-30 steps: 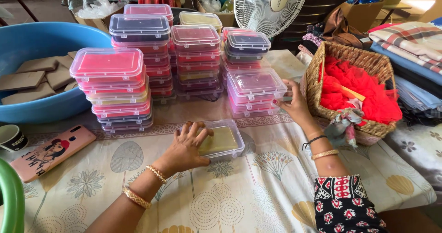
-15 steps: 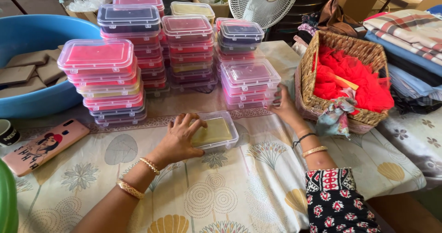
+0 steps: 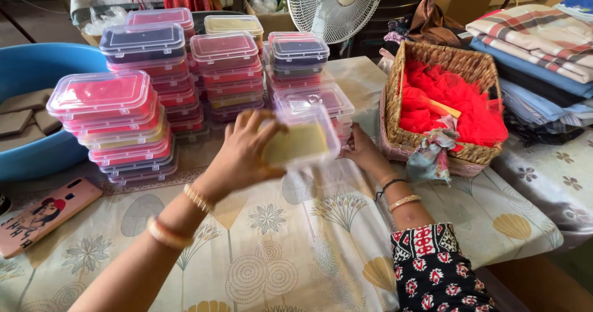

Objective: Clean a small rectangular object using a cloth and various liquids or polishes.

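Observation:
My left hand [image 3: 244,153] holds a clear lidded plastic box [image 3: 302,140] with a yellow-tan block inside, lifted above the table and blurred by motion. It hovers just in front of a short stack of clear boxes [image 3: 315,102] with pink and purple contents. My right hand [image 3: 364,151] rests on the tablecloth at the base of that stack, beside the wicker basket; its fingers are partly hidden behind the lifted box. Several more stacks of filled boxes [image 3: 117,124] stand behind and to the left.
A wicker basket [image 3: 395,111] of red netting sits at the right. A blue tub [image 3: 37,158] with brown slabs is at the left, a phone [image 3: 40,216] in a pink case near it. A fan [image 3: 336,6] stands behind; folded cloth [image 3: 537,46] lies far right.
My left hand has picked the yellow-filled box up off the table and carried it up and right toward the short stack. My right hand stays by the stack's base.

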